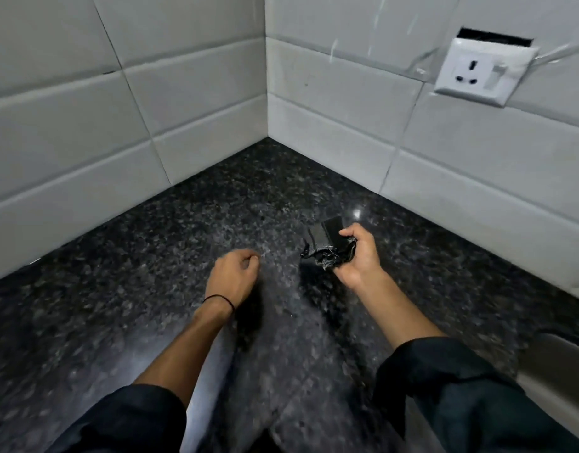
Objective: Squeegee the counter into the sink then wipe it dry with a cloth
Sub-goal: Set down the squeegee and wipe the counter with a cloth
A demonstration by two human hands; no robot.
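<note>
A dark speckled granite counter (150,289) fills the lower view and runs into a tiled corner. My right hand (358,256) is closed around a bunched dark cloth (324,248), held just above the counter near the right wall. My left hand (234,273) hovers over the middle of the counter with fingers curled in and nothing in it; a black band circles its wrist. A steel sink rim (556,364) shows at the right edge. No squeegee is in view.
White tiled walls (85,125) meet in a corner at the back. A white wall socket with a switch (484,70) sits on the right wall above the counter. Both forearms wear dark rolled sleeves.
</note>
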